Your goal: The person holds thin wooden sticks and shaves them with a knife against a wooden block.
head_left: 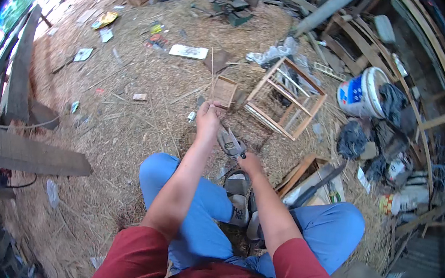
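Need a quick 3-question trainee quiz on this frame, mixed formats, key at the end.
1. Multiple choice: which hand holds the thin stick? A) left B) right C) both
2. True or false: in the picture, the wooden frame lies to the left of the white bucket.
3. Short answer: what does the right hand hold?

Key
1. A: the left hand grips it near its lower end.
2. True.
3. A metal tool; its exact type is hard to tell here.
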The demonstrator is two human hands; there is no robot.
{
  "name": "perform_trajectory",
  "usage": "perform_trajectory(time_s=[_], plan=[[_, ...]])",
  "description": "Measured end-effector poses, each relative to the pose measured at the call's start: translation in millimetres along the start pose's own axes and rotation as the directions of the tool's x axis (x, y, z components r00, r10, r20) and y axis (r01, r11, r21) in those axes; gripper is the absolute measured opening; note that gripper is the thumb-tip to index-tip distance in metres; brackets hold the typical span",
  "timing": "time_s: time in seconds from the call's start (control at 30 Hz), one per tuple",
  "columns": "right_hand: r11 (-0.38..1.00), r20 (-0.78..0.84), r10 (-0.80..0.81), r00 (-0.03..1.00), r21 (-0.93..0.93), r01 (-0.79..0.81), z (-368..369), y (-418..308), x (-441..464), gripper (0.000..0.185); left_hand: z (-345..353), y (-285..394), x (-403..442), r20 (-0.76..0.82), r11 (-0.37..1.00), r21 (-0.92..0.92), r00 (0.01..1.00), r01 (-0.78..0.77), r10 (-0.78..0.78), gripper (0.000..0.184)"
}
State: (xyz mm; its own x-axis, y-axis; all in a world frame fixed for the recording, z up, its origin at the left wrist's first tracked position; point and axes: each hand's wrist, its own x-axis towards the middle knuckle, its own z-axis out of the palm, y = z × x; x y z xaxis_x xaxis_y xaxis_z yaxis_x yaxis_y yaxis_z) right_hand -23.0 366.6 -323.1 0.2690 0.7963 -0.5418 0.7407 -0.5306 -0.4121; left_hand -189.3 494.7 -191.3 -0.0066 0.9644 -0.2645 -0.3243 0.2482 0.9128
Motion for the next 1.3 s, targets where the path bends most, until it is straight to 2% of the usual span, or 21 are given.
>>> perform_trajectory(time_s=[0.03, 0.1, 0.17, 0.23, 0.27, 0.3, 0.37, 0.43, 0.53, 0.57, 0.63, 0.7, 0.77, 0.83, 0.97, 1.03, 1.1, 1.13, 1.2, 1.23, 1.3], plan=[[1.000, 0.019, -0.018, 1.000, -0.004, 0.019, 5.2, -3.0, 6.2, 0.038, -9.6, -2.2, 0.6, -0.038, 0.997, 0.067, 0.999, -0.023, 0.026, 0.021], [0.998, -0.127, 0.006, 0.992, 0.058, 0.001, 18.1, -5.2, 15.9, 0.036, -26.9, -5.0, -1.4, -0.095, 0.998, 0.050, 0.995, 0.044, -0.039, 0.022], [0.998, -0.086, -0.032, 0.996, 0.045, 0.036, 27.8, -4.2, 27.6, 0.035, -39.1, -3.4, -0.2, -0.112, 0.985, -0.015, 0.978, 0.174, -0.175, 0.022], [0.996, -0.167, -0.060, 0.984, -0.078, 0.047, 26.7, -10.0, 24.0, 0.040, -48.0, -12.2, 4.9, -0.145, 0.989, -0.001, 0.978, 0.150, -0.149, 0.022], [0.988, -0.100, -0.052, 0.994, -0.149, 0.037, 24.7, -12.7, 25.1, 0.049, -52.1, -16.9, 5.9, -0.156, 0.991, 0.015, 0.980, 0.130, -0.126, 0.021], [0.986, -0.083, -0.073, 0.994, -0.156, 0.060, 26.9, -14.2, 26.8, 0.049, -54.9, -17.0, 4.1, -0.183, 0.992, 0.013, 0.976, 0.123, -0.118, 0.021], [0.984, -0.095, 0.007, 0.995, -0.175, -0.023, 31.3, -16.1, 28.4, 0.060, -56.8, -17.6, 0.8, -0.217, 0.991, 0.033, 0.969, 0.129, -0.119, 0.021], [0.987, -0.015, 0.036, 0.999, -0.154, -0.038, 25.7, -20.1, 31.2, 0.065, -52.5, -12.3, -0.7, -0.232, 0.991, 0.003, 0.964, 0.133, -0.129, 0.020], [0.988, -0.063, 0.040, 0.997, -0.148, -0.049, 32.4, -13.4, 39.2, 0.066, -45.8, 1.9, -6.0, -0.132, 0.959, -0.155, 0.957, 0.236, -0.257, 0.021], [0.987, -0.047, 0.017, 0.999, -0.158, -0.024, 33.5, -2.8, 46.0, 0.066, -49.2, -6.1, -6.6, -0.159, 0.962, -0.161, 0.956, 0.222, -0.247, 0.021], [0.983, 0.064, -0.012, 0.998, -0.181, 0.023, 26.7, 7.0, 62.3, 0.062, -62.3, -29.7, 7.5, -0.100, 0.895, -0.345, 0.937, 0.284, -0.336, 0.014], [0.975, 0.029, -0.008, 1.000, -0.221, 0.014, 19.3, 4.8, 56.7, 0.058, -64.4, -27.5, 6.8, -0.112, 0.877, -0.377, 0.925, 0.299, -0.364, 0.014], [0.976, -0.011, 0.064, 0.998, -0.209, -0.064, 15.2, 1.0, 45.5, 0.055, -67.1, -24.2, 3.0, -0.133, 0.830, -0.443, 0.890, 0.339, -0.435, 0.014], [0.971, -0.053, 0.067, 0.996, -0.225, -0.078, 16.5, 5.9, 39.9, 0.053, -66.6, -21.5, -5.2, -0.135, 0.839, -0.433, 0.897, 0.329, -0.421, 0.016], [0.967, -0.008, 0.073, 0.997, -0.244, -0.073, -2.7, -12.4, 17.3, 0.057, -71.3, -13.2, -24.1, -0.153, 0.943, -0.266, 0.956, 0.202, -0.249, 0.016], [0.960, 0.035, -0.062, 0.997, -0.272, 0.069, -13.5, -17.7, 8.2, 0.064, -69.5, -2.1, -31.8, -0.172, 0.944, -0.255, 0.951, 0.209, -0.257, 0.021], [0.970, 0.006, -0.077, 0.997, -0.233, 0.076, -29.4, -26.0, -5.9, 0.069, -66.5, 11.5, -37.3, -0.125, 0.957, -0.221, 0.967, 0.190, -0.221, 0.018], [0.963, 0.048, -0.139, 0.989, -0.226, 0.146, -43.3, -34.3, -19.0, 0.071, -62.6, 21.0, -41.3, -0.105, 0.958, -0.230, 0.974, 0.175, -0.203, 0.018], [0.930, 0.101, -0.296, 0.950, -0.197, 0.310, -58.3, -41.9, -34.0, 0.072, -52.3, 44.9, -52.4, -0.062, 0.954, -0.256, 0.982, 0.156, -0.177, 0.019], [0.929, 0.096, -0.300, 0.949, -0.195, 0.314, -60.2, -46.0, -37.8, 0.072, -45.3, 59.5, -58.2, -0.060, 0.956, -0.254, 0.984, 0.150, -0.170, 0.019], [0.866, 0.046, -0.473, 0.880, -0.158, 0.474, -55.8, -62.5, -45.9, 0.068, -31.6, 91.9, -66.3, -0.041, 0.938, -0.304, 0.982, 0.165, -0.186, 0.018]])
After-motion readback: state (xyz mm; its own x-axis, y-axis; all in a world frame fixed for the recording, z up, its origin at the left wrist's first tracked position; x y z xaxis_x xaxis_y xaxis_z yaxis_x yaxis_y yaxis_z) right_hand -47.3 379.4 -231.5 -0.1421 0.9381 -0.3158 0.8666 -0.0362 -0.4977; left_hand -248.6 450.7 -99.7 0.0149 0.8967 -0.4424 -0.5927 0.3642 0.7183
